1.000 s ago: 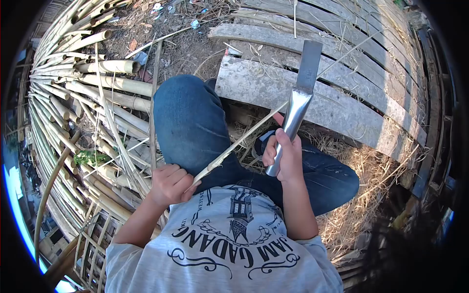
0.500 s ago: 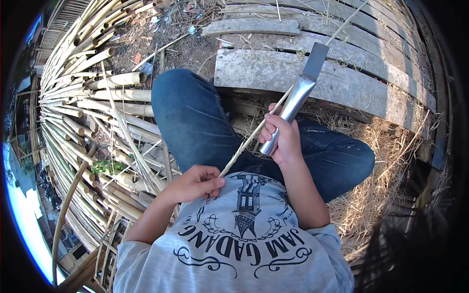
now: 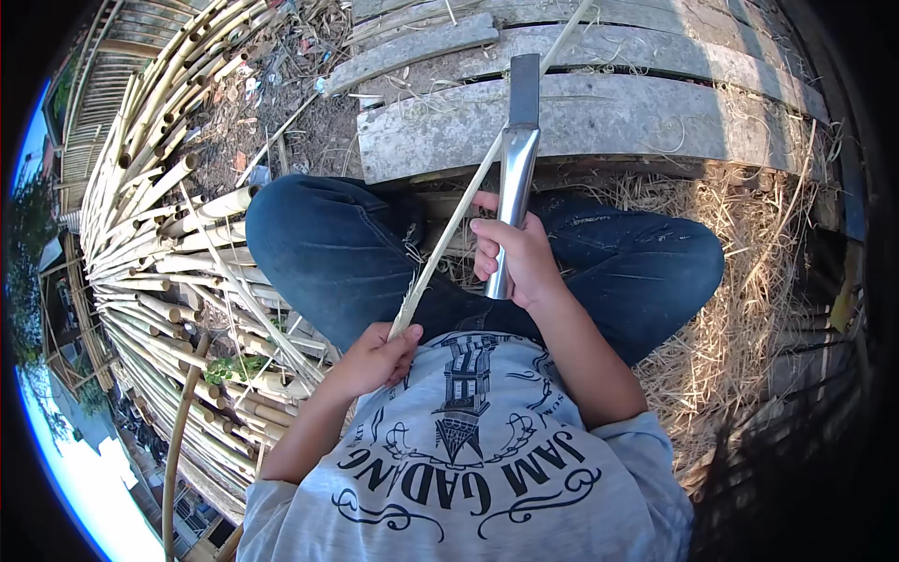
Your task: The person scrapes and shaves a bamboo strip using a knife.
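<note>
My right hand (image 3: 517, 255) is wrapped round the shiny metal tube handle of a knife (image 3: 518, 173), whose flat dark blade points away from me over the planks. A long, pale bamboo strip (image 3: 448, 234) slants past the left side of the knife and behind its blade, out over the boards. Its near end, frayed along one edge, is pinched between the thumb and fingers of my left hand (image 3: 382, 358), close to my shirt. Whether the strip touches the fingers of my right hand is hard to tell.
A low platform of weathered planks (image 3: 599, 117) lies in front of my crossed legs (image 3: 328, 253). Many cut bamboo poles (image 3: 178, 229) are piled at the left. Straw-like shavings (image 3: 721, 309) cover the ground at the right. A loose board (image 3: 412, 51) rests on the platform's far left.
The view has turned, so the planks and legs sit further left. My left hand has closed more firmly on the strip's near end. The knife stands more upright in view, still in my right hand.
</note>
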The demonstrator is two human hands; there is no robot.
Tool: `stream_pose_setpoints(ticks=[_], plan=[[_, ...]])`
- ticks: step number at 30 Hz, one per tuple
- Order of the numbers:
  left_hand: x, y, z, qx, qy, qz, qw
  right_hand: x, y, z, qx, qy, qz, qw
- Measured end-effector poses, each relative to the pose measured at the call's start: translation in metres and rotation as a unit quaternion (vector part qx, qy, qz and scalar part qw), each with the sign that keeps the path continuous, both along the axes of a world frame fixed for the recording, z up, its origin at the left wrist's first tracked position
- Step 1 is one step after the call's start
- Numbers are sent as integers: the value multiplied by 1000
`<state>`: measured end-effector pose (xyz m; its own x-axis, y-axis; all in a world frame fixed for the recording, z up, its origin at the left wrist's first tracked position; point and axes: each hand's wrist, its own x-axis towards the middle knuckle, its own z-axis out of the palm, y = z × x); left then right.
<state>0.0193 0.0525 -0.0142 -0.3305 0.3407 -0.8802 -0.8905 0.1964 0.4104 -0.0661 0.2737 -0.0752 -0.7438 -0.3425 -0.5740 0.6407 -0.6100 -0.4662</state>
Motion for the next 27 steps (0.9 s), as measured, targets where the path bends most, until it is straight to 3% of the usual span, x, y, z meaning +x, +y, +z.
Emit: stream_pose_setpoints(ticks=[2, 3, 5, 7, 9, 11, 13, 17, 19, 21, 23, 27], plan=[[0, 8, 9, -122, 63, -10, 991, 5, 10, -3, 33, -4, 6, 999], [4, 8, 8, -120, 62, -7, 991, 10, 14, -6, 34, -4, 9, 999], [15, 3, 9, -200, 317, -76, 924, 21, 21, -12, 209, 75, 50, 974], [13, 5, 24, -258, 314, -102, 908, 31, 29, -6, 268, 93, 81, 956], [17, 4, 29, -314, 309, -128, 889, 37, 32, -1, 459, 273, 111, 838], [25, 0, 30, -378, 318, -145, 857, 36, 35, 16, 499, 255, 188, 807], [27, -4, 35, -393, 309, -141, 854, 40, 35, 16, 563, 343, 245, 711], [34, -21, 35, -438, 243, -128, 856, 37, 42, 10, 565, 360, 270, 692], [40, -28, 28, -452, 274, -135, 838, 35, 44, 3, 574, 250, 297, 721], [43, -30, 19, -457, 250, -136, 843, 35, 40, 6, 584, 253, 304, 709], [46, -34, 9, -462, 311, -158, 816, 40, 35, 7, 551, 266, 276, 741], [43, -34, 6, -460, 299, -161, 821, 26, 41, 5, 601, 257, 270, 707]])
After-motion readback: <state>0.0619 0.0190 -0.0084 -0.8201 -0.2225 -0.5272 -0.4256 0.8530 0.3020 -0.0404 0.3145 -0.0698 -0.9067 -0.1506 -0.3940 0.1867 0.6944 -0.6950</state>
